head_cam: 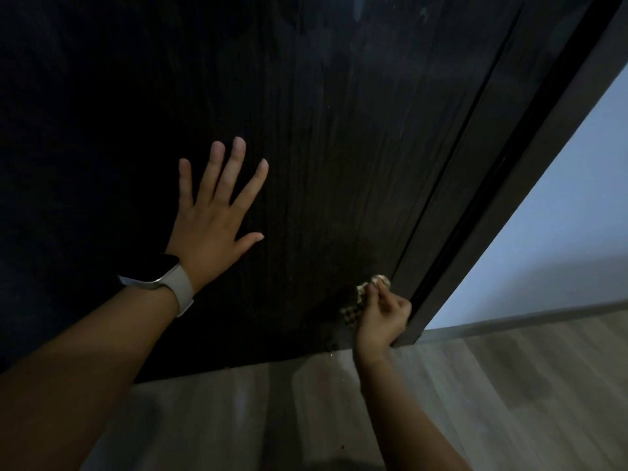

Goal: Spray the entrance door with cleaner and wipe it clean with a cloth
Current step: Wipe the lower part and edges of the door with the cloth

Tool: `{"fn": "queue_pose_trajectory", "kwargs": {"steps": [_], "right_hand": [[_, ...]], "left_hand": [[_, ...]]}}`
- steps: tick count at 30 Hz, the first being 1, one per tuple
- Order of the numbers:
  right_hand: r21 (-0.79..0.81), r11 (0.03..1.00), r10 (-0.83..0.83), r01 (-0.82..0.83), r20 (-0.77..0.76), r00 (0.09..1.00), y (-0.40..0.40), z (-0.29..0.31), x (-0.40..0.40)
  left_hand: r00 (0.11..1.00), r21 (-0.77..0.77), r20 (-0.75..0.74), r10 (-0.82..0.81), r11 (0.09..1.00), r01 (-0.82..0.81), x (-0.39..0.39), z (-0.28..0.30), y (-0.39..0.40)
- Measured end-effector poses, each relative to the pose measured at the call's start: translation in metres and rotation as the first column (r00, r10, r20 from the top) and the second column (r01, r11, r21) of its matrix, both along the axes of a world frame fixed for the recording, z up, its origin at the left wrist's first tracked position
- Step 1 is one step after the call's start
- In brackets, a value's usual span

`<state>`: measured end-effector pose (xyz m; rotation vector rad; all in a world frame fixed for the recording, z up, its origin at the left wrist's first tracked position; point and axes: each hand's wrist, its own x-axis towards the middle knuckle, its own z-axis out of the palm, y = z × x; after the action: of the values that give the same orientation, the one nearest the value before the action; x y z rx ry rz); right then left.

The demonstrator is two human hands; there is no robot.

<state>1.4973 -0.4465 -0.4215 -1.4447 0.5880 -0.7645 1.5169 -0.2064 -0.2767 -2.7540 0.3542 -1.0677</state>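
Note:
The entrance door [323,137] is dark brown wood grain and fills most of the view. My left hand [214,215] lies flat against it with fingers spread straight; a watch with a pale strap sits on that wrist. Low on the door near its right edge, my right hand [382,317] grips a small bunched yellowish checked cloth [356,300] and holds it against the door surface. Faint pale smears show near the door's top. No spray bottle is in view.
The dark door frame [509,185] runs diagonally on the right. Beyond it stands a pale wall [560,239] with a grey skirting board [543,316]. Light wood-look flooring [509,402] lies below the door's bottom edge.

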Motion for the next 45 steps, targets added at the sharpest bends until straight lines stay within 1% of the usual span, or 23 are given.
{"fn": "queue_pose_trajectory", "kwargs": {"steps": [2, 4, 7, 10, 12, 14, 16, 17, 18, 19, 22, 24, 28, 30, 32, 34, 38, 40, 41, 42, 43, 44, 45], "right_hand": [[-0.153, 0.979, 0.150, -0.132, 0.113, 0.982, 0.033, 0.014, -0.007], [-0.325, 0.929, 0.256, -0.178, 0.214, 0.943, 0.060, 0.027, -0.008], [-0.470, 0.869, 0.323, -0.155, 0.300, 0.898, 0.089, 0.041, 0.003], [-0.562, 0.821, 0.316, -0.101, 0.300, 0.900, 0.099, 0.028, 0.014], [-0.607, 0.779, 0.326, -0.157, 0.178, 0.928, 0.101, -0.003, 0.011], [-0.573, 0.752, 0.369, -0.325, -0.043, 0.928, 0.103, -0.042, -0.002], [-0.445, 0.754, 0.422, -0.483, -0.235, 0.876, 0.100, -0.081, -0.016], [-0.410, 0.731, 0.441, -0.546, -0.327, 0.836, 0.097, -0.094, -0.025], [-0.370, 0.711, 0.478, -0.599, -0.371, 0.796, 0.093, -0.100, -0.034], [-0.345, 0.720, 0.485, -0.603, -0.371, 0.792, 0.090, -0.103, -0.039], [-0.419, 0.719, 0.502, -0.555, -0.240, 0.831, 0.083, -0.086, -0.050], [-0.436, 0.753, 0.486, -0.493, -0.137, 0.863, 0.077, -0.064, -0.047], [-0.430, 0.885, 0.238, -0.179, 0.086, 0.967, 0.057, -0.027, -0.019], [-0.314, 0.946, 0.142, -0.082, 0.172, 0.975, 0.051, -0.010, -0.002], [-0.259, 0.966, 0.067, -0.006, 0.225, 0.972, 0.052, -0.002, 0.014], [-0.300, 0.952, 0.019, 0.062, 0.259, 0.966, 0.062, -0.001, 0.020], [-0.306, 0.952, 0.090, -0.015, 0.233, 0.968, 0.097, -0.036, 0.014], [-0.405, 0.895, 0.240, -0.185, 0.088, 0.967, 0.113, -0.074, 0.003], [-0.482, 0.818, 0.336, -0.313, -0.040, 0.941, 0.119, -0.096, -0.004], [-0.535, 0.712, 0.431, -0.455, -0.178, 0.884, 0.124, -0.119, -0.009], [-0.519, 0.624, 0.526, -0.584, -0.273, 0.805, 0.127, -0.136, -0.015], [-0.500, 0.563, 0.584, -0.658, -0.323, 0.745, 0.127, -0.147, -0.022], [-0.555, 0.474, 0.596, -0.683, -0.369, 0.713, 0.123, -0.153, -0.029]], "left_hand": [[1.000, 0.007, 0.001, -0.017, 1.000, 0.017, 0.000, 0.000, 0.002], [0.999, 0.020, 0.000, -0.039, 0.999, 0.039, 0.000, 0.000, 0.005], [0.998, 0.050, -0.003, -0.067, 0.997, 0.067, 0.002, 0.001, 0.012], [0.996, 0.063, -0.002, -0.084, 0.995, 0.084, 0.003, 0.002, 0.015], [0.996, 0.075, 0.019, -0.087, 0.994, 0.085, 0.003, 0.001, 0.014], [0.995, 0.084, 0.032, -0.097, 0.992, 0.094, 0.003, 0.001, 0.014], [0.994, 0.085, 0.031, -0.109, 0.991, 0.106, 0.003, 0.001, 0.015], [0.993, 0.083, 0.026, -0.115, 0.990, 0.112, 0.003, 0.001, 0.015], [0.993, 0.083, 0.020, -0.117, 0.990, 0.115, 0.002, 0.002, 0.015], [0.993, 0.087, 0.015, -0.115, 0.990, 0.113, 0.001, 0.002, 0.014], [0.993, 0.096, 0.014, -0.115, 0.989, 0.113, -0.006, 0.001, 0.014], [0.992, 0.090, -0.005, -0.129, 0.988, 0.129, -0.016, -0.009, 0.018], [0.985, 0.114, -0.139, -0.102, 0.987, 0.118, -0.045, -0.054, 0.040], [0.980, 0.147, -0.194, -0.055, 0.985, 0.084, -0.056, -0.073, 0.056], [0.977, 0.152, -0.214, -0.011, 0.987, 0.045, -0.063, -0.083, 0.072], [0.975, 0.109, -0.219, 0.025, 0.994, -0.001, -0.066, -0.089, 0.086], [0.977, 0.060, -0.211, 0.035, 0.998, -0.023, -0.065, -0.104, 0.112], [0.981, 0.088, -0.193, 0.031, 0.996, -0.014, -0.064, -0.110, 0.122], [0.982, 0.098, -0.185, 0.021, 0.995, -0.002, -0.063, -0.112, 0.125], [0.985, 0.101, -0.175, 0.009, 0.995, 0.009, -0.061, -0.113, 0.128], [0.986, 0.105, -0.167, 0.004, 0.994, 0.013, -0.059, -0.114, 0.130], [0.986, 0.115, -0.168, 0.008, 0.993, 0.012, -0.057, -0.115, 0.131], [0.984, 0.133, -0.175, 0.019, 0.991, 0.004, -0.054, -0.115, 0.131]]}}
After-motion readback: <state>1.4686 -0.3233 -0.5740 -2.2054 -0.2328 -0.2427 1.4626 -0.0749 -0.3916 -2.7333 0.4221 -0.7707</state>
